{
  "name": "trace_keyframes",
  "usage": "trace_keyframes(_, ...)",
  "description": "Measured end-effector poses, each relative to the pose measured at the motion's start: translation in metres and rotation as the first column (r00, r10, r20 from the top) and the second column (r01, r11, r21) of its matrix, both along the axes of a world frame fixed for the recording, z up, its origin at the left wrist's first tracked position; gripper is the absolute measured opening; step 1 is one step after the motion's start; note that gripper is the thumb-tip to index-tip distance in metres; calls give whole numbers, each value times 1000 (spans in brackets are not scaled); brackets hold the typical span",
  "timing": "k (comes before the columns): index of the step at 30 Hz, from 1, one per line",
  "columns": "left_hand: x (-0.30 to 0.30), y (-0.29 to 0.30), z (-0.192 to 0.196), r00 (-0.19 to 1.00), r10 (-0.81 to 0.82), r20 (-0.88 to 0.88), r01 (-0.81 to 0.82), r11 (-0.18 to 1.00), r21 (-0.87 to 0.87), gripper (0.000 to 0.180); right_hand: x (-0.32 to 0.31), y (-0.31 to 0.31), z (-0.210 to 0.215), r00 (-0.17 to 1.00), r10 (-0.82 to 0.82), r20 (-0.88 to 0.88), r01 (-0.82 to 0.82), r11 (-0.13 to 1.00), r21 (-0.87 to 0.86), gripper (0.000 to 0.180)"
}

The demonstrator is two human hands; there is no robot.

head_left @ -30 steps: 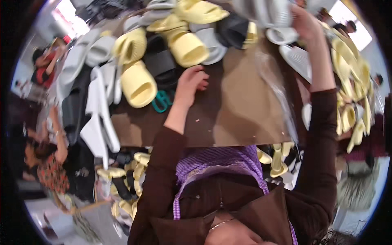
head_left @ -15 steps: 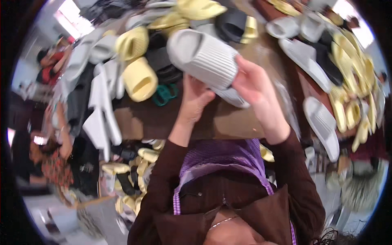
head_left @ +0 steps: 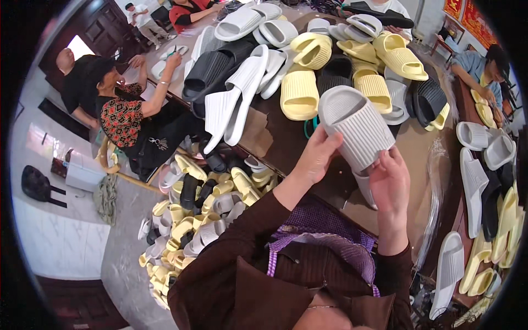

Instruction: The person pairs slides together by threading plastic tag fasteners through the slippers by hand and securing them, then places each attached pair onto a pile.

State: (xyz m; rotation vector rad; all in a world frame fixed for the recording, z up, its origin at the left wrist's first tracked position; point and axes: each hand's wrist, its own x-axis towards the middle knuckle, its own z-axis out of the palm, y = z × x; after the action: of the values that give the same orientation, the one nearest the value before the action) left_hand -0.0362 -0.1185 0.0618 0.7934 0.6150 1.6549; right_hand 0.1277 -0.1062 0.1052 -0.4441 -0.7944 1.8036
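Holding a gray slipper [head_left: 358, 135] are the left hand [head_left: 317, 158] and right hand [head_left: 390, 182]. Each grip clamps it above the tabletop [head_left: 281, 138].

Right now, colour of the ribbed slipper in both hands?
Light grey ribbed slipper, clearest in head view.

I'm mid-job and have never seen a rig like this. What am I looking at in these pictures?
There is no robot here, just a person's two bare hands. All the pictures come from one wide fisheye camera on that person's head, looking down, so straight edges bend near the rim. The left hand and right hand together hold a gray slipper with a ridged strap. Beyond it, on the brown table, lie yellow slippers, black slippers and white slippers. A mixed heap of slippers lies below, at the left. Other people are around the table.
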Motion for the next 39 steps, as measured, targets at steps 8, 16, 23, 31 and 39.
trace_keyframes(8,-15,9,13,995,39,92,-30,995,-95,48,29,-16,12,926,200,321,-246,963,108,32)
trace_keyframes(16,5,7,73,952,-118,-284,160,979,130,55,62,15,49,644,-643,414,191,660,727,39)
trace_keyframes(23,29,23,88,821,-237,-519,401,886,231,68,93,40,41,840,-383,386,106,812,574,48)
trace_keyframes(31,45,19,55,894,-269,-358,382,876,294,93,107,53,37,974,-109,199,46,954,295,46)
trace_keyframes(39,32,-21,-27,693,-236,-682,324,946,2,97,137,71,9,976,-204,-81,201,978,-47,35)
